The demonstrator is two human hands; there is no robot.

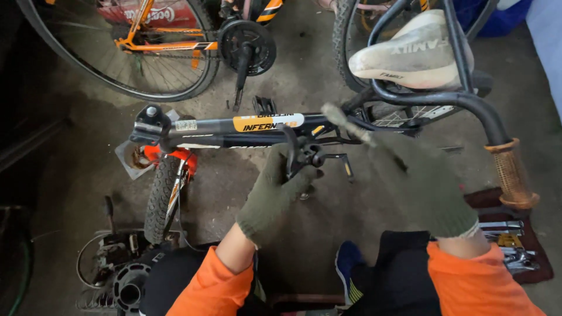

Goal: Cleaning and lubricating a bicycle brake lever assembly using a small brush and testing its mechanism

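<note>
Gritty concrete floor [328,76], bicycles all around you.
Your gloved left hand [275,190] grips the crank [291,153] under the black bike frame [234,130]; your blurred right hand [424,187] holds a thin tool [346,124], its fingers curled.

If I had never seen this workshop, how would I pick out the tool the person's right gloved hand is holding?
Start at the black bike frame with the yellow label, lying across the concrete floor. Just right of it, below the white saddle, the right hand in a green knit glove grips a slim tool. It points up-left and is blurred, unlike the shiny spanners lying on the mat at the right.
</note>
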